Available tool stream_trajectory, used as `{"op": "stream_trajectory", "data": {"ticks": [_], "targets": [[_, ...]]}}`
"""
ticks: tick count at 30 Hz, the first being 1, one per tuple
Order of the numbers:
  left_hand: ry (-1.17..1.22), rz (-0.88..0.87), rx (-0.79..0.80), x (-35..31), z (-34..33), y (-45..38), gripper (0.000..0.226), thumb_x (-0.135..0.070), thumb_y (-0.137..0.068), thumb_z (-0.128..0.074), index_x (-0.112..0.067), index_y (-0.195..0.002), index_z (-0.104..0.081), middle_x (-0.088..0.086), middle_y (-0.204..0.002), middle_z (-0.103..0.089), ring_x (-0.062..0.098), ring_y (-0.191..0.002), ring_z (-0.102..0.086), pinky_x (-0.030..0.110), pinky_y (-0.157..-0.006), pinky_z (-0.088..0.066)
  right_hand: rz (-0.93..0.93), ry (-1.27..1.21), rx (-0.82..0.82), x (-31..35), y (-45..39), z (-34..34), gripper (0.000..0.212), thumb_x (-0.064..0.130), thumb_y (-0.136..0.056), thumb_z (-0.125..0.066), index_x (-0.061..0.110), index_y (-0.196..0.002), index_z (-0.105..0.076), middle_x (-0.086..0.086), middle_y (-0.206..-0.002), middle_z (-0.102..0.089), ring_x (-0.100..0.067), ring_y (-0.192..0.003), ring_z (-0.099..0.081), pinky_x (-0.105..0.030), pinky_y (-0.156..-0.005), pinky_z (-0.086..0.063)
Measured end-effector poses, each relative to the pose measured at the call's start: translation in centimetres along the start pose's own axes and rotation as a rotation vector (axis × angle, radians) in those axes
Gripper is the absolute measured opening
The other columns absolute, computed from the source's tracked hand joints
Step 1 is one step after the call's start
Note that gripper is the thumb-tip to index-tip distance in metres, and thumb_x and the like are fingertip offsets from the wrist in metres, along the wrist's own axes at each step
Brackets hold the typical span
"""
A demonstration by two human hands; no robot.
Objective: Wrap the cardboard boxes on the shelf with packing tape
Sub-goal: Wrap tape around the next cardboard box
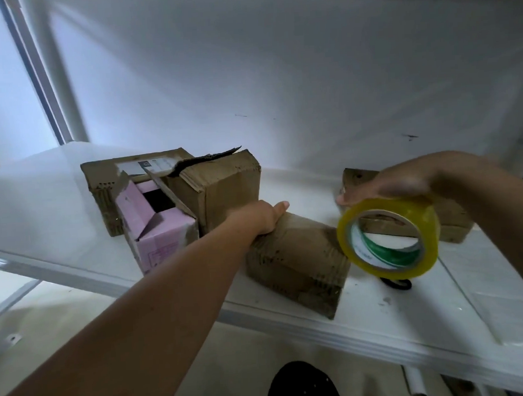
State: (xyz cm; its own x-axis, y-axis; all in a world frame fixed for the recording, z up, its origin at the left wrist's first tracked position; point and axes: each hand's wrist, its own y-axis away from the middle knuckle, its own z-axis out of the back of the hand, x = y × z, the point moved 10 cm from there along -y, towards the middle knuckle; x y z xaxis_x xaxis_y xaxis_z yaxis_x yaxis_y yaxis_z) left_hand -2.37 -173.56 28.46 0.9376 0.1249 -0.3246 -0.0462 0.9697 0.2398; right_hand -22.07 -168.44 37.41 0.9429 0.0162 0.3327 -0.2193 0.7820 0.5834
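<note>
A small worn cardboard box [300,265] lies near the front edge of the white shelf [382,321]. My left hand [259,217] rests on its top left corner, fingers wrapped over the edge. My right hand [396,183] holds a yellow roll of packing tape [389,238] by its top, just right of that box and above the shelf. Behind my right hand sits another brown box [451,221], partly hidden. At the left stand a larger torn brown box [220,185] and an open pink box [162,230].
A white wall [278,76] closes the back of the shelf. A small dark object [399,284] lies on the shelf under the tape roll. A white upright post [63,87] stands at the left. Floor and a dark shape [300,386] show below the shelf edge.
</note>
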Motion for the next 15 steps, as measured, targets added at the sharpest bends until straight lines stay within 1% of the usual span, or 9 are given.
{"op": "stream_trajectory", "data": {"ticks": [3,4,5,6,8,11,12,13,15], "targets": [[0.045,0.038,0.004,0.6,0.1,0.2,0.082,-0.066,-0.095,-0.012,-0.005,-0.142,-0.040,0.016,-0.150,-0.036,0.033,-0.132,-0.039,0.042,-0.107,-0.030,-0.096,0.094,0.057,-2.0,-0.1,-1.4,0.054,0.060,-0.081,-0.052,0.012,-0.102,-0.067,-0.007,-0.088,-0.068,-0.020,-0.078,-0.066,-0.028,-0.067,-0.055],[0.028,0.034,0.001,0.6,0.1,0.3,0.082,-0.066,-0.095,-0.011,-0.005,-0.141,-0.042,0.015,-0.149,-0.037,0.032,-0.131,-0.040,0.042,-0.106,-0.030,-0.113,0.079,0.068,-2.8,-0.4,-2.0,0.052,0.060,-0.081,-0.052,0.014,-0.102,-0.065,-0.005,-0.087,-0.067,-0.018,-0.076,-0.064,-0.027,-0.066,-0.054],[0.000,0.030,-0.009,0.5,0.2,0.3,0.081,-0.066,-0.095,-0.011,-0.006,-0.139,-0.044,0.015,-0.148,-0.039,0.032,-0.129,-0.041,0.041,-0.103,-0.030,-0.124,0.056,0.067,-3.6,-0.8,-2.7,0.052,0.060,-0.081,-0.053,0.015,-0.105,-0.064,-0.004,-0.092,-0.067,-0.020,-0.082,-0.065,-0.028,-0.072,-0.055],[-0.029,0.018,-0.020,0.4,0.4,0.5,0.079,-0.065,-0.096,-0.010,-0.008,-0.138,-0.045,0.014,-0.146,-0.041,0.031,-0.128,-0.042,0.041,-0.099,-0.031,-0.133,0.032,0.053,-4.4,-1.1,-3.2,0.054,0.060,-0.080,-0.054,0.016,-0.110,-0.062,-0.006,-0.101,-0.067,-0.023,-0.092,-0.065,-0.033,-0.083,-0.055],[-0.120,-0.025,-0.047,-0.2,0.6,0.6,0.068,-0.059,-0.099,-0.012,-0.014,-0.136,-0.047,0.012,-0.138,-0.048,0.030,-0.121,-0.047,0.039,-0.088,-0.033,-0.139,-0.012,0.032,-5.4,-1.7,-4.2,0.064,0.064,-0.076,-0.057,0.015,-0.117,-0.060,-0.009,-0.113,-0.066,-0.028,-0.104,-0.064,-0.041,-0.098,-0.049],[-0.309,-0.104,-0.180,-1.7,1.8,1.0,0.047,-0.046,-0.104,-0.019,-0.018,-0.123,-0.053,0.007,-0.115,-0.057,0.026,-0.105,-0.052,0.034,-0.077,-0.033,-0.096,-0.096,0.014,-5.8,-2.2,-5.0,0.077,0.069,-0.061,-0.058,0.014,-0.115,-0.063,-0.010,-0.112,-0.068,-0.027,-0.102,-0.066,-0.044,-0.098,-0.049],[-0.381,-0.144,-0.248,-2.6,2.5,1.2,0.040,-0.040,-0.104,-0.023,-0.018,-0.118,-0.054,0.005,-0.112,-0.058,0.024,-0.104,-0.052,0.034,-0.079,-0.033,-0.080,-0.113,0.000,-5.9,-2.2,-5.0,0.078,0.070,-0.059,-0.058,0.015,-0.114,-0.064,-0.009,-0.111,-0.069,-0.027,-0.102,-0.066,-0.045,-0.098,-0.049],[-0.419,-0.206,-0.306,-3.8,3.0,1.5,0.033,-0.033,-0.103,-0.027,-0.019,-0.115,-0.055,0.003,-0.111,-0.059,0.023,-0.107,-0.050,0.037,-0.086,-0.032,-0.064,-0.122,-0.018,-6.0,-2.3,-5.0,0.079,0.071,-0.058,-0.058,0.016,-0.113,-0.064,-0.009,-0.111,-0.069,-0.027,-0.102,-0.066,-0.045,-0.098,-0.049],[-0.386,-0.381,-0.327,-6.6,2.7,2.2,0.031,-0.031,-0.102,-0.030,-0.023,-0.113,-0.058,-0.001,-0.113,-0.060,0.020,-0.114,-0.047,0.048,-0.104,-0.022,-0.035,-0.118,-0.039,-5.8,-2.5,-4.9,0.076,0.071,-0.059,-0.056,0.016,-0.111,-0.066,-0.008,-0.111,-0.068,-0.026,-0.102,-0.066,-0.045,-0.099,-0.048]]}}
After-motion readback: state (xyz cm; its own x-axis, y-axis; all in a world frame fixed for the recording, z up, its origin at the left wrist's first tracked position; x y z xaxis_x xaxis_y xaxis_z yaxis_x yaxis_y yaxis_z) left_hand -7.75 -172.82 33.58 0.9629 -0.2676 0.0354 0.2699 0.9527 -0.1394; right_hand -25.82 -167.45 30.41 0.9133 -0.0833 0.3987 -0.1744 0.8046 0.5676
